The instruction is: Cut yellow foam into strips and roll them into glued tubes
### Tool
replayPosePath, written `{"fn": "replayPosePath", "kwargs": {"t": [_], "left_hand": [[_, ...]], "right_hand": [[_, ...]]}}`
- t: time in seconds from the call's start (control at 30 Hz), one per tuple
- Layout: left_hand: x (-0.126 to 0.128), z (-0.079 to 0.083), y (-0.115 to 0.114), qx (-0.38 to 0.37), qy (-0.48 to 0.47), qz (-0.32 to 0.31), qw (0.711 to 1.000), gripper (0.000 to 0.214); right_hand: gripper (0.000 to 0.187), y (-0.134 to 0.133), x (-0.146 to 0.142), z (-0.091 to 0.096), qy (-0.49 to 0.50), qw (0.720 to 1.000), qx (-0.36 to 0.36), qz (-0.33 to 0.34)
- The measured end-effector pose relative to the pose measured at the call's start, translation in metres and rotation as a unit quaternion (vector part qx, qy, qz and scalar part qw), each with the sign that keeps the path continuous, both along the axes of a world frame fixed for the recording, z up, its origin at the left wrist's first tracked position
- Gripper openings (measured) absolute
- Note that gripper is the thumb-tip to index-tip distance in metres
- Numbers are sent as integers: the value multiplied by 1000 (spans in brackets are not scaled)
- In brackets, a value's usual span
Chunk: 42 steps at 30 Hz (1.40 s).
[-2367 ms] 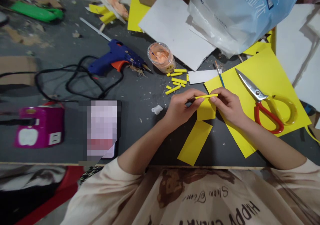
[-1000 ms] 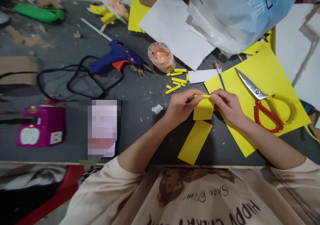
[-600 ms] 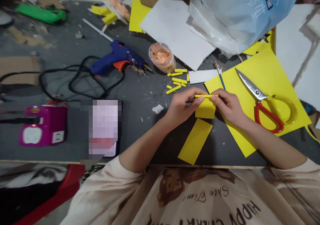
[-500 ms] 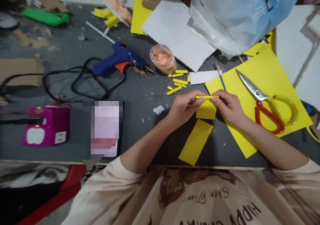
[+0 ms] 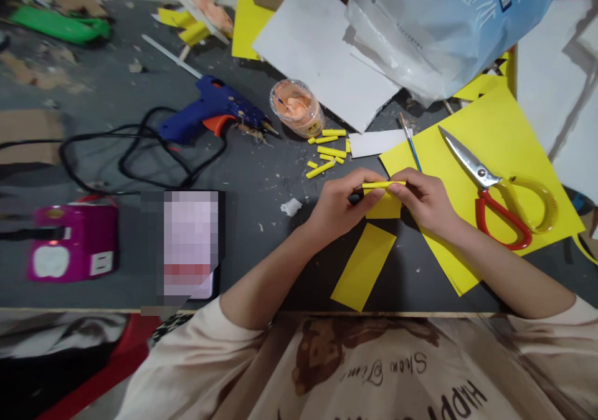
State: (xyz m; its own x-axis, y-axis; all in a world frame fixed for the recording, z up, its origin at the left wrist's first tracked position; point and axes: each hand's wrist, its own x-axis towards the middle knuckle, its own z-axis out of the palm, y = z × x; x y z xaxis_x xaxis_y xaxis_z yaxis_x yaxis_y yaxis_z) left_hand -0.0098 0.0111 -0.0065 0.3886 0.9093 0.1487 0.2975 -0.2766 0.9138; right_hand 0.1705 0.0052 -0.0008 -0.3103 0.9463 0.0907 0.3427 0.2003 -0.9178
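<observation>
My left hand (image 5: 337, 207) and my right hand (image 5: 424, 197) pinch the two ends of a small yellow paper piece (image 5: 385, 203), its top edge rolled into a thin tube between my fingertips. The unrolled part hangs below the roll. A loose yellow paper strip (image 5: 364, 266) lies on the dark table just under my hands. Several finished little yellow paper rolls (image 5: 326, 154) lie a short way beyond my left hand.
Red-and-yellow scissors (image 5: 498, 187) rest on a big yellow sheet (image 5: 495, 139) at right, a thin blue brush (image 5: 410, 143) beside it. A blue glue gun (image 5: 212, 107) with black cable, an orange jar (image 5: 296, 106), white sheets, a plastic bag (image 5: 439, 21) and a pink box (image 5: 70, 241) surround.
The hanging part of the yellow piece has grown shorter as the roll wound up. Both hands stay in the same place; the view shifted slightly.
</observation>
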Motion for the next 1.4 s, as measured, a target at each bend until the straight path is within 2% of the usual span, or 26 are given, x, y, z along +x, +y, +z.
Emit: {"fn": "replayPosePath", "kwargs": {"t": [0.17,0.33,0.6,0.77,0.9,1.13,1.4], "left_hand": [[0,1,0,15,-21,17,1000,25],[0,1,-1,31,-19,31,999,25],[0,2,2,-5,-13,14,1000,30],[0,2,1,43,-22,35,998,19],[1,0,2,83,-35,22,996,13],[-1,1,3,30,6,22,999,30],[-1,-2,2,112,-16,31,993,11]], "right_hand": [[18,-1,0,0,-4,1000,-4,4],[22,0,2,0,12,1000,-10,9],[24,0,1,-2,-2,1000,14,-11],[22,0,1,-3,13,1000,-13,-18],[23,0,1,-4,18,1000,-22,-8],[21,0,2,-3,16,1000,4,-17],[26,1,0,-4,41,997,-66,-28]]}}
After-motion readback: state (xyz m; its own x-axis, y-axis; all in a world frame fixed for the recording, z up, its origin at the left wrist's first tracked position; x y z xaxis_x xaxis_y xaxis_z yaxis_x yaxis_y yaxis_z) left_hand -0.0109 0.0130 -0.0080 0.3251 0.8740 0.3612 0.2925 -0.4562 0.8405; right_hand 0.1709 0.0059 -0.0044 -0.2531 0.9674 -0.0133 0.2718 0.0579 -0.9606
